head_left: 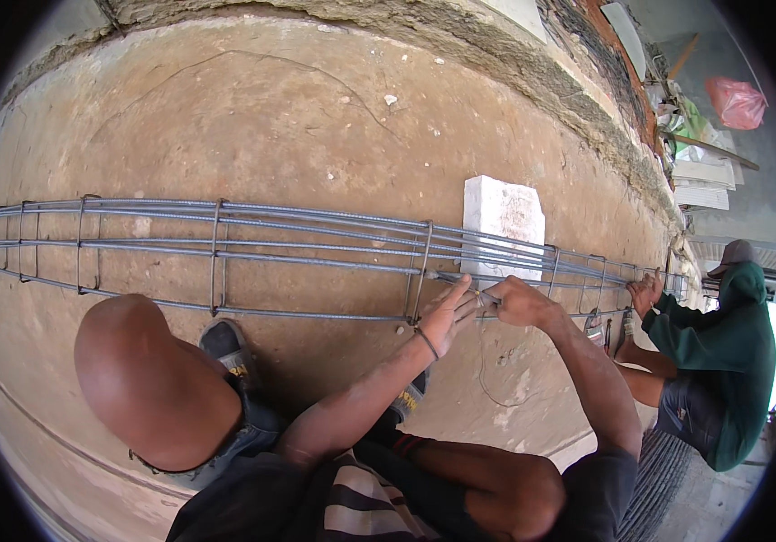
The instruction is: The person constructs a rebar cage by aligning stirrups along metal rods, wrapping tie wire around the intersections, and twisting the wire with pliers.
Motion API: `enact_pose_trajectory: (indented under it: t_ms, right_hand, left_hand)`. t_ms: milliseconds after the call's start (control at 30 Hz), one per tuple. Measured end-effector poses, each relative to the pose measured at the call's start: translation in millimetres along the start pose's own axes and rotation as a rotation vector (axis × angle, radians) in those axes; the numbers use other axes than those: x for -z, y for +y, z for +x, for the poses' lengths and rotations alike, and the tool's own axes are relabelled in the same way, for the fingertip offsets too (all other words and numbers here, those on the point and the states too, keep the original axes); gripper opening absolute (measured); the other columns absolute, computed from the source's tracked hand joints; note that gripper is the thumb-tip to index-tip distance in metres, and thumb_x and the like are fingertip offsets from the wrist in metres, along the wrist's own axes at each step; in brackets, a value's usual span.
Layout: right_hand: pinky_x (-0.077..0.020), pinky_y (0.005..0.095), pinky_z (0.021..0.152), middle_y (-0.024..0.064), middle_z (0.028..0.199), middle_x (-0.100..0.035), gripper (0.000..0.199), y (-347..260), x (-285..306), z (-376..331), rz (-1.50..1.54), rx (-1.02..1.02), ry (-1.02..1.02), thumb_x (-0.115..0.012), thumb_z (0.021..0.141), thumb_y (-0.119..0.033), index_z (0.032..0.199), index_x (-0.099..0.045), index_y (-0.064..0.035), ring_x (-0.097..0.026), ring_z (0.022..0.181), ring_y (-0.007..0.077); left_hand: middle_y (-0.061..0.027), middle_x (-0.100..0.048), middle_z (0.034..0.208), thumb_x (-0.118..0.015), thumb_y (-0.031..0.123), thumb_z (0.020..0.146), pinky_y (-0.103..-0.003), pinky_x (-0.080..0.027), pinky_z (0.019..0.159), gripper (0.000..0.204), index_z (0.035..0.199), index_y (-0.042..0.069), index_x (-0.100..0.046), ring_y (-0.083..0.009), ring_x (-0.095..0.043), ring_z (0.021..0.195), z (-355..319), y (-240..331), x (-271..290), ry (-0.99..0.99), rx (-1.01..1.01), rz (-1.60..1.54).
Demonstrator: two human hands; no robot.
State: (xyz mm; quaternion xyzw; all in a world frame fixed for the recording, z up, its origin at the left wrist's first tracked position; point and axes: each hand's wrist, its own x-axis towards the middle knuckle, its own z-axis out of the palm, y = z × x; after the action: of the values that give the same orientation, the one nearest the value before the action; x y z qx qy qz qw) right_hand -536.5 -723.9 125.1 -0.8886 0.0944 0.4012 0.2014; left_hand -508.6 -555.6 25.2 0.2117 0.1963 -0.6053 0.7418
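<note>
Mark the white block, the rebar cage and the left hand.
white block (503,217), head view, middle of its top face.
rebar cage (218,257), head view, on an upright stirrup.
left hand (449,314), head view, back of hand.

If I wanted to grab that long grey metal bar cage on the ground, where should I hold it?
Probably grip one of the long grey steel bars along the top of the long grey metal bar cage, coming from above. The cage lies flat on the dirt ground, so its top bars are free and round. The left hand and right hand work at its near lower bar.
</note>
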Motion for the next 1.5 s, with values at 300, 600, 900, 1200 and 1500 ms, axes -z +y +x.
enact_pose_trajectory:
  t_ms: [300,600,900,1200,1500]
  right_hand:
    - [-0.0507,0.0419,0.08,0.0219,0.093,-0.067,0.021,-18,-20,-4,0.244,-0.052,-0.004,-0.053,0.08,-0.005,0.096,-0.066,0.0003,-0.064,0.085,0.0356]
    - [-0.055,0.0328,0.07,0.0109,0.091,-0.066,0.022,-46,21,-26,0.865,-0.355,-0.276,-0.055,0.089,-0.009,0.105,-0.059,0.006,-0.066,0.08,0.0215]
    - [-0.0369,0.05,0.106,0.0281,0.123,-0.054,0.059,-143,4,-66,-0.618,-0.06,0.417,-0.058,0.093,-0.027,0.138,-0.041,0.0072,-0.052,0.118,0.0403]
    - [-0.0451,0.0538,0.095,0.0275,0.098,-0.064,0.034,-58,-45,-21,-0.57,-0.478,0.382,-0.056,0.084,-0.013,0.109,-0.059,0.0087,-0.063,0.099,0.0414]
    - [-0.0519,0.0481,0.08,0.0253,0.083,-0.067,0.016,-8,-5,-10,-0.408,-0.146,0.173,-0.057,0.079,-0.01,0.081,-0.067,0.0029,-0.063,0.081,0.0428]
  left_hand:
    - [-0.0128,-0.055,0.129,-0.069,0.037,0.087,-0.043,-0.04,0.106,0.058,0.131,0.005,-0.048,-0.0267,-0.052,0.121,23,-10,8,-0.051,-0.018,-0.148]
    - [0.0053,-0.044,0.063,-0.064,0.018,0.09,-0.038,-0.049,0.085,0.016,0.105,0.016,-0.06,-0.0118,-0.05,0.066,37,-13,-10,-0.188,-0.15,-0.563]
    - [0.0015,-0.043,0.06,-0.062,0.007,0.083,-0.035,-0.048,0.062,0.006,0.084,0.009,-0.057,-0.0156,-0.048,0.056,59,-14,-13,0.093,-0.268,-0.633]
    - [0.0018,-0.043,0.06,-0.059,0.01,0.085,-0.034,-0.049,0.057,0.013,0.074,0.012,-0.053,-0.0153,-0.045,0.049,49,3,-47,0.42,-0.166,-0.623]
    - [-0.0072,-0.068,0.09,-0.068,0.024,0.08,-0.032,-0.053,0.073,0.026,0.097,0.005,-0.063,-0.0205,-0.067,0.085,35,-12,-26,0.3,-0.145,-0.455]
